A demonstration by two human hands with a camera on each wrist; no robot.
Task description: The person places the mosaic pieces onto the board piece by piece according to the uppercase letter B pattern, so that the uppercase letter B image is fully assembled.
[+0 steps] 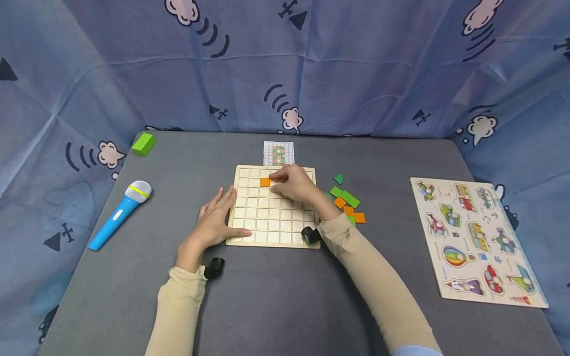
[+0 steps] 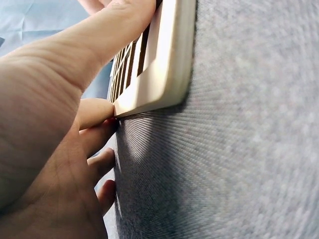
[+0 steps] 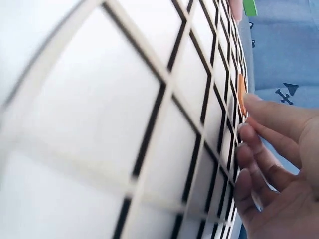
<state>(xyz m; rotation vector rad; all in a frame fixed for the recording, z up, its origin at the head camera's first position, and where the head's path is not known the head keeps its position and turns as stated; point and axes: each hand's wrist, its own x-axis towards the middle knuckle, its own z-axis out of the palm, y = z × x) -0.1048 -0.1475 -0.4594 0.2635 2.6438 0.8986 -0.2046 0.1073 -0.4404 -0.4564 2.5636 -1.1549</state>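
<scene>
A pale wooden grid board (image 1: 256,213) lies on the table. My left hand (image 1: 213,220) steadies its left side, the thumb (image 2: 119,17) over the front rim and the fingers spread along the edge. One orange square tile (image 1: 264,182) sits in a cell near the board's top. Just right of it, my right hand (image 1: 294,183) reaches over the board with curled fingers. In the right wrist view, the fingertips are beside the orange tile (image 3: 241,94) and pinch a small orange tile (image 3: 249,120), mostly hidden. A printed pattern card (image 1: 278,153) lies behind the board.
Several green tiles (image 1: 351,199) and orange tiles (image 1: 359,217) lie loose right of the board, with a dark green piece (image 1: 339,179) behind them. A toy microphone (image 1: 120,214) and a green block (image 1: 144,144) are at left. A picture puzzle board (image 1: 463,232) lies at right.
</scene>
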